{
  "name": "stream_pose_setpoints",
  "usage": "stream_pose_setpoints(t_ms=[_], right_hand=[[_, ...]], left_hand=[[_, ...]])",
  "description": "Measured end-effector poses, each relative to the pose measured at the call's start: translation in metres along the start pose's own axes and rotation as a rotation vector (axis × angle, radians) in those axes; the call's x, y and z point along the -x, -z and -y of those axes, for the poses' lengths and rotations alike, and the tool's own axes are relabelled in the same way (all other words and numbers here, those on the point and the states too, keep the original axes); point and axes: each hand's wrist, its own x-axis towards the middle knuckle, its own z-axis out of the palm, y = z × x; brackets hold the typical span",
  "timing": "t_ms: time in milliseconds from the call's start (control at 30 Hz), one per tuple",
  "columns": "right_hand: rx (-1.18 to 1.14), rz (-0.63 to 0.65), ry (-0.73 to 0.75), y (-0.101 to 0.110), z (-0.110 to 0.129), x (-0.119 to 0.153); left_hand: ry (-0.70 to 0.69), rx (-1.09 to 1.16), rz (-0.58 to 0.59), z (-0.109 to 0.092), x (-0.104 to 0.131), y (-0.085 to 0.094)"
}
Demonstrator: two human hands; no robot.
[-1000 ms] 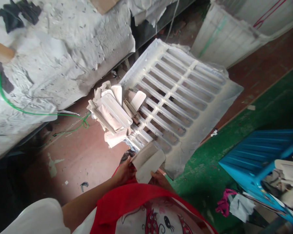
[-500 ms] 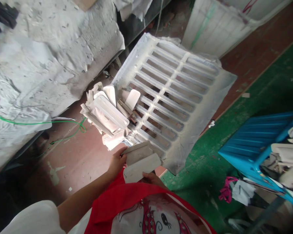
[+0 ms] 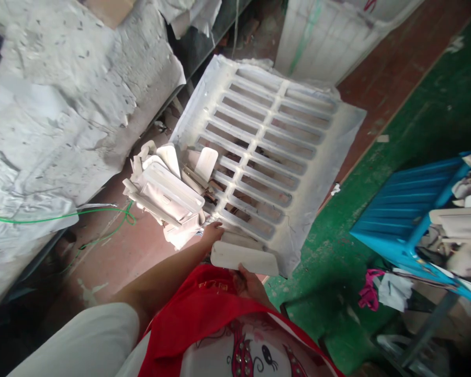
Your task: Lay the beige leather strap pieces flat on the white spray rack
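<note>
The panel [image 3: 245, 257] is off-white, the apron [image 3: 198, 317] red.

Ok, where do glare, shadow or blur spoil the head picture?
Head view: the pile of beige panels glares nearly white in places, the held panel looks duller, the lower-left corner is near black, detail inside the blue crate is soft.

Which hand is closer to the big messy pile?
Left. The left hand is close by the pile's lower right side; the right hand is farther off, down and to the right, holding a pale piece.
</note>
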Motion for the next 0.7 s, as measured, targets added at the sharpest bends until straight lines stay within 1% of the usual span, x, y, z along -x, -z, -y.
stream_pose_setpoints(t_ms=[67, 133, 200, 267, 333, 367, 467, 600, 700], right_hand=[[-0.062, -0.072, 0.084, -0.01, -0.001, -0.012], [-0.095, -0.13, 0.167, -0.02, -0.005, -0.027], [-0.098, -0.149, 0.202, -0.029, -0.012, -0.044], [-0.102, -0.157, 0.203, -0.034, -0.016, -0.06], [-0.092, -0.162, 0.185, -0.032, -0.016, -0.069], [-0.079, -0.162, 0.169, -0.028, -0.013, -0.071], [-0.034, -0.198, 0.16, -0.007, 0.005, -0.068], [0.048, -0.359, 0.282, 0.028, 0.031, -0.054], [0.194, -0.451, 0.371, 0.042, 0.044, -0.048]], left_hand=[[0.01, 0.034, 0.046, -0.004, -0.015, -0.006], [0.003, 0.078, 0.085, 0.0, -0.019, -0.002], [0.011, 0.086, 0.106, 0.011, -0.014, 0.01], [0.074, 0.052, 0.142, 0.024, -0.005, 0.022], [0.147, -0.001, 0.171, 0.035, 0.001, 0.031], [0.154, -0.022, 0.175, 0.038, 0.001, 0.033], [0.074, -0.068, 0.152, 0.038, -0.008, 0.032], [-0.013, -0.099, 0.133, 0.03, -0.025, 0.026], [-0.033, -0.114, 0.11, 0.029, -0.028, 0.026]])
